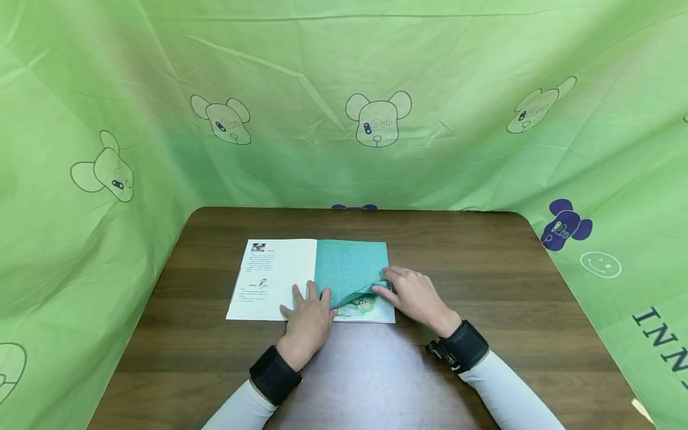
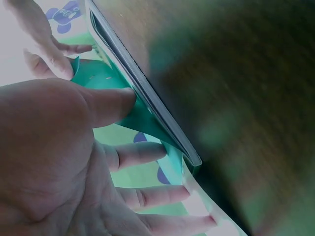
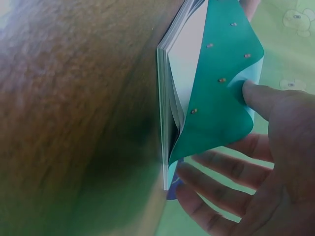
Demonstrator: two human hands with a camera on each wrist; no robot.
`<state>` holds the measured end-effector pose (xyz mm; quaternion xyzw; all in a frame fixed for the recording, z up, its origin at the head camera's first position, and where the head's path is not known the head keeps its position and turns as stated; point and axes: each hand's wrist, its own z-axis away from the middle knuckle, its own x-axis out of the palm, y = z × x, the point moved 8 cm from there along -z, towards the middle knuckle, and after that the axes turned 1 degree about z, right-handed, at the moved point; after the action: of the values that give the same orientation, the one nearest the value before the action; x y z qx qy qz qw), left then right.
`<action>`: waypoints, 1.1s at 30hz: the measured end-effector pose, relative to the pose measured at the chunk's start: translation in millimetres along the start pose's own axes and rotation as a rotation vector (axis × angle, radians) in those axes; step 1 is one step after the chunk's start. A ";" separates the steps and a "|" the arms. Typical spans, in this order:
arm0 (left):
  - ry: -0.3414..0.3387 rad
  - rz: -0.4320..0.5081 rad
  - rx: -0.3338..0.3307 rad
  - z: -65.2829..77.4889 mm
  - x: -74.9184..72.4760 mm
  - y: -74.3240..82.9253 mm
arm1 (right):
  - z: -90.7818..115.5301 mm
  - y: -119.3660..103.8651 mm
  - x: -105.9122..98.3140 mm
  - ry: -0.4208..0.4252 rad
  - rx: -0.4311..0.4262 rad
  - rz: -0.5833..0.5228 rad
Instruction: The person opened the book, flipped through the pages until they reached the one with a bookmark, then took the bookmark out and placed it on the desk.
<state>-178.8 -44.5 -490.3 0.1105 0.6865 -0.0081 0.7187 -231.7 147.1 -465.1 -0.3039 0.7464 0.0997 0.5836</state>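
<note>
1. Teal paper (image 1: 349,260) is forming the right-hand leaf of a book (image 1: 290,263) that is lying spread on the wooden desk (image 1: 462,245), apparently so both pages are staying within reach.
2. The left hand (image 1: 309,322) is resting near the spine at the lower edge, its fingers straight and fanned, seemingly steadying the book against sliding.
3. The right hand (image 1: 416,295) is pinching the teal leaf near its lower outer corner, presumably to keep 1 leaf apart from those beneath.
4. Because that leaf is curling upward, an illustrated page (image 1: 361,306) is showing underneath.
</note>
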 end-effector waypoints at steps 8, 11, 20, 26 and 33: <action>0.021 0.021 0.004 0.3 -3.0 -4.5 | 4.7 17.1 -3.8 0.049 0.173 -0.046; 0.044 0.043 -0.010 0.6 -6.8 -8.4 | 6.0 17.8 -4.4 0.071 0.191 -0.065; 0.094 0.147 -0.038 2.2 -14.5 -20.6 | 12.5 -12.5 14.0 -0.128 -0.072 -0.019; 0.248 0.133 -0.024 2.1 -29.8 -32.0 | 13.2 -16.8 16.1 -0.175 -0.092 -0.010; 0.350 0.033 0.021 -0.8 -38.9 -38.3 | 13.4 -15.2 19.5 -0.189 -0.082 -0.012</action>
<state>-188.1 -87.2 -457.4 0.1290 0.7991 0.0158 0.5870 -214.8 135.1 -484.2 -0.3215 0.6815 0.1548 0.6390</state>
